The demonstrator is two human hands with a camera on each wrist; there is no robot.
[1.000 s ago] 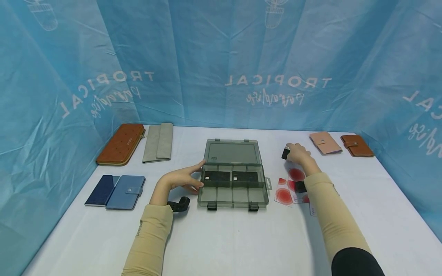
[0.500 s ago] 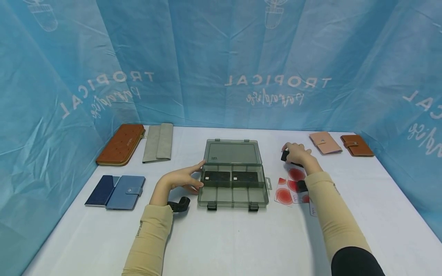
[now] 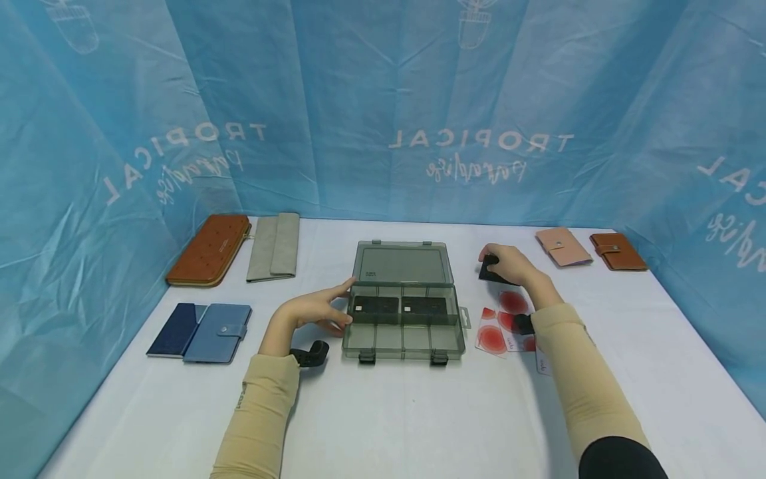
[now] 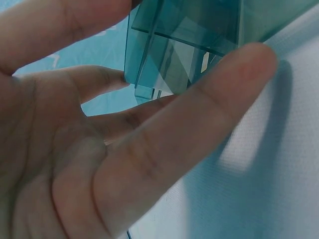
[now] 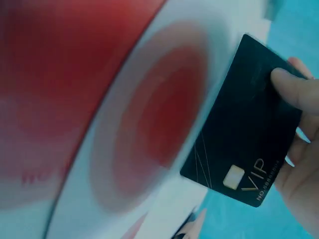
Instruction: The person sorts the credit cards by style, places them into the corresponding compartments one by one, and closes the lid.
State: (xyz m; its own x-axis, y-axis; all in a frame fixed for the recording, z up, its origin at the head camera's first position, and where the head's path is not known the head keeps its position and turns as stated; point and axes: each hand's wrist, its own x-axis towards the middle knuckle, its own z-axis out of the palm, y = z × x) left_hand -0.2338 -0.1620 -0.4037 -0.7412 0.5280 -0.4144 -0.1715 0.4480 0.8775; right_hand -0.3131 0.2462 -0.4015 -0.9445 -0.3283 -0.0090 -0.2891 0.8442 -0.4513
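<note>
A smoky clear plastic organizer box [image 3: 403, 326] lies open mid-table with its lid [image 3: 402, 264] flat behind it. Two black cards [image 3: 376, 305] sit in its rear compartments. My left hand [image 3: 320, 309] rests against the box's left wall [image 4: 164, 55], fingers straight. My right hand [image 3: 507, 263] pinches a black VIP card [image 5: 244, 134] by its edge, lifted just right of the lid; the same black VIP card [image 3: 489, 268] shows in the head view. Below it lie white cards with red circles [image 3: 499, 329], which fill the right wrist view as red-circle cards [image 5: 99, 109].
On the white table [image 3: 395, 419]: a brown wallet [image 3: 209, 249] and a grey one [image 3: 274, 247] at back left, a blue wallet [image 3: 201, 324] at left, a pink wallet [image 3: 563, 247] and a small brown one [image 3: 618, 251] at back right. Blue cloth walls surround.
My right hand has lifted the black card off the red-circle cards and carried it slightly left, toward the box lid. The left hand has stayed put.
</note>
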